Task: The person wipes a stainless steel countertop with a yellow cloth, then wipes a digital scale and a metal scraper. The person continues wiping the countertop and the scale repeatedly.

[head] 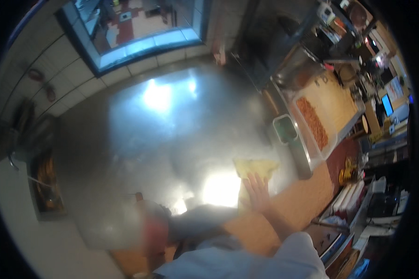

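My right hand (pixel 256 191) presses down on a yellow cloth (pixel 255 167), fingers stretched over it, near the front edge of a shiny steel worktop (pixel 195 139). Part of the cloth hangs back beside the wrist. At the lower left, a blurred red thing (pixel 155 226) lies at the end of a dark, smeared shape, perhaps my left arm. A small orange-brown piece (pixel 139 197) sticks up near it. My left hand cannot be made out clearly there, nor what it holds. Bright glare covers the steel beside the cloth.
A green-bottomed small container (pixel 285 129) stands at the worktop's right side. Beyond it are a clear plastic tub (pixel 330 148) with reddish-brown crumbly food and a pale yellow surface. A tiled wall with a window frame (pixel 150 47) rises behind. Crowded shelves (pixel 352 212) stand at the lower right.
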Available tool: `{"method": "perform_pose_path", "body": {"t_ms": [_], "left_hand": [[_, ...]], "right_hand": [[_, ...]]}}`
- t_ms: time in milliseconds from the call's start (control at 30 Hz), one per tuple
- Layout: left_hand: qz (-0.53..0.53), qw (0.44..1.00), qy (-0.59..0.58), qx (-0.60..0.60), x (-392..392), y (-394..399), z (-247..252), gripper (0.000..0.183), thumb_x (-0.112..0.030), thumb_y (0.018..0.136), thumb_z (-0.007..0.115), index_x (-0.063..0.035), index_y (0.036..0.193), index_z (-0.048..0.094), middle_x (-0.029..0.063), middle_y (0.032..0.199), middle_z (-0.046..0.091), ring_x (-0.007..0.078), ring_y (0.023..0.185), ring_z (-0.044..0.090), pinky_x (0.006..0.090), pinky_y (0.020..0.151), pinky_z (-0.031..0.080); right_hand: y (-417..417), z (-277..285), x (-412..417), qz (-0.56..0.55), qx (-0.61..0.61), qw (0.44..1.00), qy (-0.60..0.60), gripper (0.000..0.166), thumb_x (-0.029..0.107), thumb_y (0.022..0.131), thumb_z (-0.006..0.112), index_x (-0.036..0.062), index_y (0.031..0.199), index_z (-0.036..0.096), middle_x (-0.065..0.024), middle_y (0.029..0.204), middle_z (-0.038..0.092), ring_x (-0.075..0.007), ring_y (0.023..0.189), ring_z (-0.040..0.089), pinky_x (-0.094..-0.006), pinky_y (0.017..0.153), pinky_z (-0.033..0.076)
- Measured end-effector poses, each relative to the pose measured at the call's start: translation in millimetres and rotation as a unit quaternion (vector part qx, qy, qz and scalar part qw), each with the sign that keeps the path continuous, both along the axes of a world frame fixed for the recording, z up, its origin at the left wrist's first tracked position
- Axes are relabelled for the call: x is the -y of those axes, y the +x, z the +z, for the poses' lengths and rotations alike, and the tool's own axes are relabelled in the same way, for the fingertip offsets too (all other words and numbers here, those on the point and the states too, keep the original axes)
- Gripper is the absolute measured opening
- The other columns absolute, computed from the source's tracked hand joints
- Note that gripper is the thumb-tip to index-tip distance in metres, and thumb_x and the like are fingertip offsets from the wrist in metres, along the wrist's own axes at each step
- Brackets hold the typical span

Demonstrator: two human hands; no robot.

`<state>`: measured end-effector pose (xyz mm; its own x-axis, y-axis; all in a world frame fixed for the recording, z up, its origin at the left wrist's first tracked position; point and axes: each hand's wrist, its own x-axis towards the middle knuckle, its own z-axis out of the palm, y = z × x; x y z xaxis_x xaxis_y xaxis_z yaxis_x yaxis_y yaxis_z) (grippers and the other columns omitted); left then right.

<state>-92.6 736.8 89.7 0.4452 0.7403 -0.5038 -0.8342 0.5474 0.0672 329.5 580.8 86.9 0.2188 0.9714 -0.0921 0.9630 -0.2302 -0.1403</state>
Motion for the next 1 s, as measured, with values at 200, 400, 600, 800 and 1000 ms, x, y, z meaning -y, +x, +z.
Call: {"method": "perform_pose_path", "body": {"t_ms": [200,400,600,800,1000], "left_hand": [[-0.026,0.985,0.082,-0.149,-11,-33,28,0.024,-0.024,0.097,0.05,-0.0069,0.111,0.059,0.0046,0.105,0.063,0.017,0.092,0.06,0.0316,0.077,0.051],[0.024,0.986,0.028,-0.162,-17,-36,30,0.022,-0.027,0.1,0.045,-0.0107,0.087,0.054,0.0032,0.078,0.053,0.0178,0.073,0.052,0.0296,0.065,0.046],[-0.029,0.997,0.001,-0.065,-41,-17,30,0.033,-0.036,0.099,0.047,-0.0105,0.079,0.054,0.0027,0.073,0.054,0.0196,0.07,0.051,0.0296,0.058,0.044],[0.037,0.98,-0.001,-0.194,-39,-30,4,0.035,-0.038,0.098,0.048,-0.01,0.079,0.055,0.0034,0.073,0.055,0.0186,0.069,0.052,0.0314,0.061,0.045],[0.123,0.964,-0.055,-0.229,-49,-12,23,0.033,-0.035,0.099,0.046,-0.0078,0.083,0.054,0.0057,0.076,0.055,0.0204,0.073,0.052,0.0326,0.063,0.046]], "right_hand": [[127,-88,-234,-0.168,0.366,0.909,0.104,0.065,0.048,0.091,0.05,0.0184,0.147,0.035,-0.015,0.154,0.028,-0.0387,0.141,0.025,-0.0705,0.105,0.017],[-132,-23,-246,0.066,-0.046,0.983,0.162,0.054,0.033,0.102,0.035,0.004,0.148,0.029,-0.0143,0.152,0.031,-0.0287,0.141,0.027,-0.0544,0.117,0.001],[-71,17,-147,0.126,-0.065,0.985,-0.096,0.065,0.05,0.092,0.047,0.0016,0.135,0.045,-0.0243,0.142,0.04,-0.0393,0.135,0.033,-0.0568,0.112,0.02],[89,-55,-327,-0.228,0.126,0.953,0.152,0.078,0.055,0.092,0.048,0.0019,0.146,0.03,-0.0211,0.154,0.024,-0.0372,0.144,0.019,-0.059,0.113,0.01],[-142,-48,-413,0.048,-0.11,0.974,0.191,0.079,0.049,0.091,0.05,-0.004,0.145,0.028,-0.0241,0.153,0.026,-0.0353,0.143,0.023,-0.059,0.115,0.01]]}}
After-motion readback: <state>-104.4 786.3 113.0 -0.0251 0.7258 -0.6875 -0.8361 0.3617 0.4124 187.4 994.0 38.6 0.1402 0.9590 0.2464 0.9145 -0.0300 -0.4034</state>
